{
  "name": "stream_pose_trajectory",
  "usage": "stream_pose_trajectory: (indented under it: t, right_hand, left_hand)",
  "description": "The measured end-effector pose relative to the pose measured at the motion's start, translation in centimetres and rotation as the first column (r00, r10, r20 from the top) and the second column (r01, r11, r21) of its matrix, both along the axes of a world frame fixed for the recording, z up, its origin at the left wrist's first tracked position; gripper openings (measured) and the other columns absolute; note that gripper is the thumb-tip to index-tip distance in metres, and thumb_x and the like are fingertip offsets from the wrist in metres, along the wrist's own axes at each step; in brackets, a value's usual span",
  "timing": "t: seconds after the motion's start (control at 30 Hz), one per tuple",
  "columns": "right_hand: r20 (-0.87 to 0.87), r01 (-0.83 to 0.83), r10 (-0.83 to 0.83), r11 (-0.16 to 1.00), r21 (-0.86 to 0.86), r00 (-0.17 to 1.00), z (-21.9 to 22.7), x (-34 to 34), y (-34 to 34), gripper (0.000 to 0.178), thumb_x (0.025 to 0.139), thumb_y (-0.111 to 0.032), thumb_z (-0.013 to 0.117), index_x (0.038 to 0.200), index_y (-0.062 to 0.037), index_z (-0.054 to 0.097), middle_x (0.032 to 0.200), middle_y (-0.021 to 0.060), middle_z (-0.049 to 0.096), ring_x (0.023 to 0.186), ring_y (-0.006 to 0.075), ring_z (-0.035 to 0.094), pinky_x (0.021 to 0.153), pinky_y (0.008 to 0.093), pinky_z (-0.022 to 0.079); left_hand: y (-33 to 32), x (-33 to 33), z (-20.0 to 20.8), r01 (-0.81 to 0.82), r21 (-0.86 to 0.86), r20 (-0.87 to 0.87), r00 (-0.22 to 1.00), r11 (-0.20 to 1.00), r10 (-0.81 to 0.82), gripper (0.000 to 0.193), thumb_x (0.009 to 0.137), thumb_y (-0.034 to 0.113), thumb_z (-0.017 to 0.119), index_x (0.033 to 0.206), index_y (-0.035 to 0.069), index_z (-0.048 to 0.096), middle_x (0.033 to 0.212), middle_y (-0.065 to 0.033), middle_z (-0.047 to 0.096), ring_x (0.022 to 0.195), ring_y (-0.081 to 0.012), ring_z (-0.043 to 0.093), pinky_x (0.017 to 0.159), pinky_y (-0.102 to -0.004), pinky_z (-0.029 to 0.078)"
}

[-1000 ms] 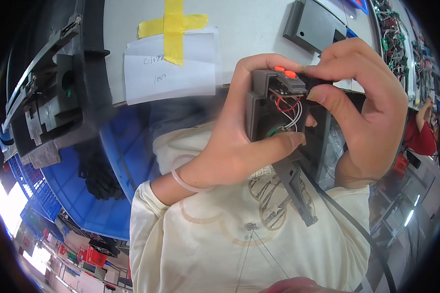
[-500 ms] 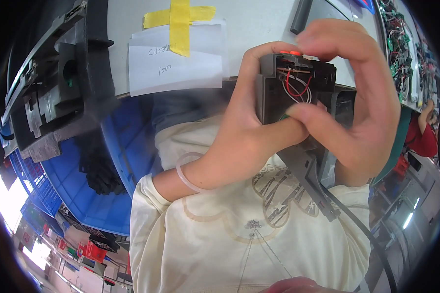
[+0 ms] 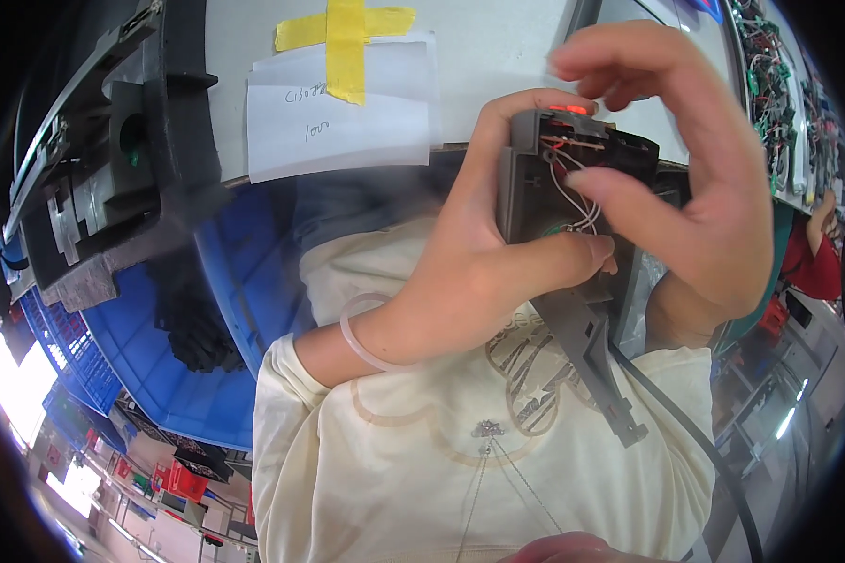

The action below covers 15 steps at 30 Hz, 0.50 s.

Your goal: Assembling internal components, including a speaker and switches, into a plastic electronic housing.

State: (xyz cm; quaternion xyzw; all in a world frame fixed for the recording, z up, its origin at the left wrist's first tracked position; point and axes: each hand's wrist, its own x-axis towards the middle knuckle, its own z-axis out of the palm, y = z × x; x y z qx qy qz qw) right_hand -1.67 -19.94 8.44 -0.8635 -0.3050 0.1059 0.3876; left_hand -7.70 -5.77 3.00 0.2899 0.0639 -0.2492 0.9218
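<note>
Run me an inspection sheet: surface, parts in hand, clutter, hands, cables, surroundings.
Surface: white tabletop; paper sheet under crossed yellow tape.
Parts in hand: open gray housing, orange on top, thin wires inside.
Clutter: green wired parts, far right.
Hands: left hand grips housing; right hand open beside it, contact unclear.
Cables: black cable toward lower right.
Surroundings: blue bin, left; another person's red sleeve, right.

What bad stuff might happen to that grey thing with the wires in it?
The right hand has its thumb close to the exposed white wires, so it might snag or loosen them. Only the left hand seems to grip the open grey housing, so it might slip if bumped.
</note>
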Motion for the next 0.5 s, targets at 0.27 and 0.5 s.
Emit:
stream_pose_trajectory:
  t: [0.27, 0.5]
  right_hand:
    - [-0.279, 0.117, -0.104, 0.993, 0.032, 0.955, 0.2, 0.2, -1.4, 0.020, 0.070, -0.007, 0.062, 0.086, 0.0042, 0.057, 0.087, 0.0110, 0.054, 0.082, 0.0178, 0.052, 0.079, 0.0265, 0.038]
    - [-0.439, 0.263, -0.190, 0.958, 0.111, 0.878, -0.9, -1.2, -1.7, 0.016, 0.070, -0.004, 0.062, 0.083, 0.0042, 0.057, 0.082, 0.0095, 0.054, 0.078, 0.0157, 0.051, 0.073, 0.0248, 0.039]
  left_hand:
    - [0.5, -0.1, 0.0, 0.079, -0.066, -0.106, 0.991, 0.995, -0.086, 0.065, 0.071, -0.004, 0.059, 0.126, 0.009, 0.027, 0.100, -0.0131, 0.053, 0.080, -0.0176, 0.059, 0.068, -0.0298, 0.050]
    - [0.2, -0.8, 0.0, 0.005, -0.050, -0.187, 0.982, 0.999, -0.014, 0.073, 0.066, 0.000, 0.060, 0.131, 0.009, 0.028, 0.093, -0.0171, 0.057, 0.083, -0.0244, 0.059, 0.070, -0.0372, 0.049]
